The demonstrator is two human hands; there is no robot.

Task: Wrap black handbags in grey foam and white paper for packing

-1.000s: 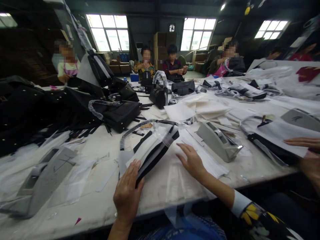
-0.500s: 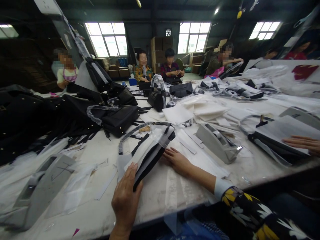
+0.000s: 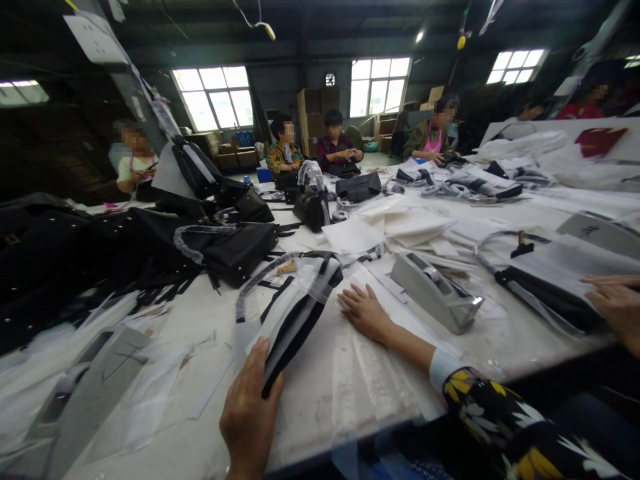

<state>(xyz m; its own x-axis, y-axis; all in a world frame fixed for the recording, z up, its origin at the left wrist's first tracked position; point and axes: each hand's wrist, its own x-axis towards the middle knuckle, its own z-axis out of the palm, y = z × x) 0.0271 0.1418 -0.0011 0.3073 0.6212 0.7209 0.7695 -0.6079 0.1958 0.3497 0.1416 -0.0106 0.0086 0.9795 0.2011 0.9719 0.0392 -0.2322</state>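
Note:
A black handbag (image 3: pixel 295 331) with white wrapping sheet over its side and a plastic-wrapped handle lies tilted on the table before me. My left hand (image 3: pixel 249 403) grips its near end, fingers on the white sheet and thumb at the lower black edge. To the right of the bag, my right hand (image 3: pixel 367 313) is flat with fingers spread, resting on white sheets and clear plastic and apart from the bag. Its sleeve is dark with flowers. Beyond it stands a grey tape dispenser (image 3: pixel 435 293).
Another grey tape dispenser (image 3: pixel 85 393) stands at the near left. Black bags (image 3: pixel 240 247) are heaped on the left. White sheets (image 3: pixel 395 223) cover the middle. At right a co-worker's hands (image 3: pixel 617 300) touch another wrapped bag (image 3: pixel 555 273). Several people sit across the table.
My right hand has moved off the bag's far end, slightly right and up, its fingers spreading. My left hand keeps its grip. The co-worker's hands at right have shifted, and the view has tilted up slightly.

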